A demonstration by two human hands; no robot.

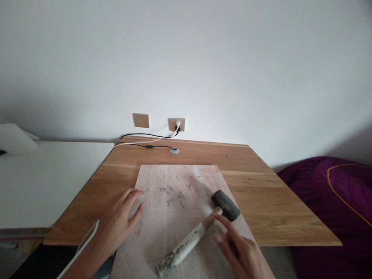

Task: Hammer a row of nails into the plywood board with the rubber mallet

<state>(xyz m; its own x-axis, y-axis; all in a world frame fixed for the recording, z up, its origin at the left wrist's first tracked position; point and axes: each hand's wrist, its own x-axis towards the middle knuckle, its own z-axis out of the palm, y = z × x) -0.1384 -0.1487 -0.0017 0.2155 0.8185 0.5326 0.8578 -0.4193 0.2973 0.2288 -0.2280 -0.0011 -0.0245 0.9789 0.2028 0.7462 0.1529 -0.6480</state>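
Rubber mallet (192, 238) on board (162, 232), head at 3 o'clock; nails (171, 195) at 12 o'clock. Right hand (238, 250) spread, just beside mallet neck, not gripping. Left hand (119, 221) spread at board's 9 o'clock edge.

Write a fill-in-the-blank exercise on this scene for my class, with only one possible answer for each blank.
The mallet on the board has a ____ head. The nails lie to the ____ of the mallet's head in this view. The hand nearer the mallet is the person's ____ hand. A plug sits in a socket on the ____.

Missing words: black; left; right; wall.
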